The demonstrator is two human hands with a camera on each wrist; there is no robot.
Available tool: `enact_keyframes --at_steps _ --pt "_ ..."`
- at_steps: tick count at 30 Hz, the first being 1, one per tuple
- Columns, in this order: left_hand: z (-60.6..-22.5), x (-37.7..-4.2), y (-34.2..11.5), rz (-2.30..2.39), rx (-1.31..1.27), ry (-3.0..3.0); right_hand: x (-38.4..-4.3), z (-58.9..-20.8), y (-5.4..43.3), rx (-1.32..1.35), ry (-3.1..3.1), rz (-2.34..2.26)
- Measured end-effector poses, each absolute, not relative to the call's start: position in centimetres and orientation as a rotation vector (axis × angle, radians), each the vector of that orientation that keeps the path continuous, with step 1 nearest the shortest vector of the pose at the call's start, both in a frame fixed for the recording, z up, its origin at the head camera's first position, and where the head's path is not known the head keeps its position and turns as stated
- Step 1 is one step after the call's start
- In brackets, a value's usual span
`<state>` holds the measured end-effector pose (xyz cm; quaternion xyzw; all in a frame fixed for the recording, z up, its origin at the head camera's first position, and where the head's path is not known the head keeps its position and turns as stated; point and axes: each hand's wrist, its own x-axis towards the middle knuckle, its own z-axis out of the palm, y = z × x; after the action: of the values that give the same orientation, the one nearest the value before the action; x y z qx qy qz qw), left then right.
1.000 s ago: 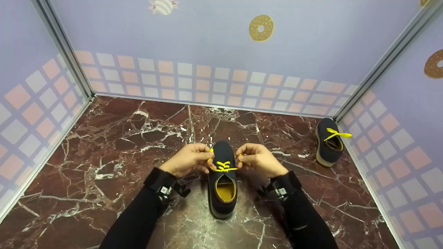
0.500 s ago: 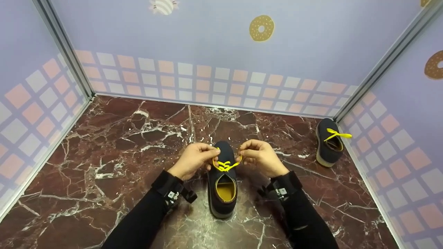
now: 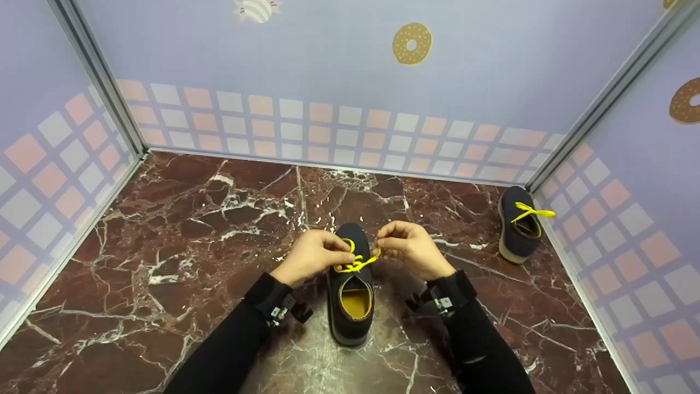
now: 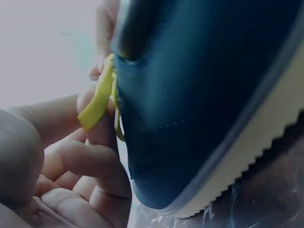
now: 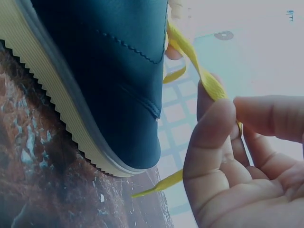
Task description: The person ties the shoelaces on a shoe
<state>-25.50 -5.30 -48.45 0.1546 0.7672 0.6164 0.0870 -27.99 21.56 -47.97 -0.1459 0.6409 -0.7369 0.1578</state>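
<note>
A dark shoe [image 3: 351,329] stands on the floor between my hands, toe pointing away from me. Yellow shoelace [image 3: 368,263] crosses its tongue. My left hand [image 3: 313,255] is over the shoe's left side, thumb and finger pinching the lace low against the lacing; a small loop bends up beyond the thumb. In the left wrist view a flat stretch of lace [image 4: 96,105] shows at the fingers. My right hand [image 3: 414,251], beside the shoe's right side, pinches the other lace end [image 5: 212,85] between thumb and forefinger, with its tip hanging below the hand.
A second dark shoe [image 3: 517,243], its yellow lace tied in a bow [image 3: 533,212], stands at the right by the wall. Patterned panels [image 3: 350,65] enclose the brown marbled floor [image 3: 180,230] at the back and both sides.
My left hand has moved right and lower over the lacing, and the lace there has bent into a small loop. My right hand has raised its lace end slightly.
</note>
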Motion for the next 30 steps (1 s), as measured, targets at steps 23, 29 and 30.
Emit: enact_keyframes --at_steps 23,29,30 --pt "-47.56 -24.73 -4.87 1.784 0.467 2.426 -27.86 -47.93 21.52 -0.412 1.879 -2.078" --pt "-47.94 -24.84 -4.69 1.829 0.474 2.384 -27.86 -47.90 21.34 -0.402 1.920 -2.123" --pt "-48.01 -24.87 -4.68 1.836 0.470 2.375 -27.85 -47.90 21.31 -0.398 1.930 -2.129"
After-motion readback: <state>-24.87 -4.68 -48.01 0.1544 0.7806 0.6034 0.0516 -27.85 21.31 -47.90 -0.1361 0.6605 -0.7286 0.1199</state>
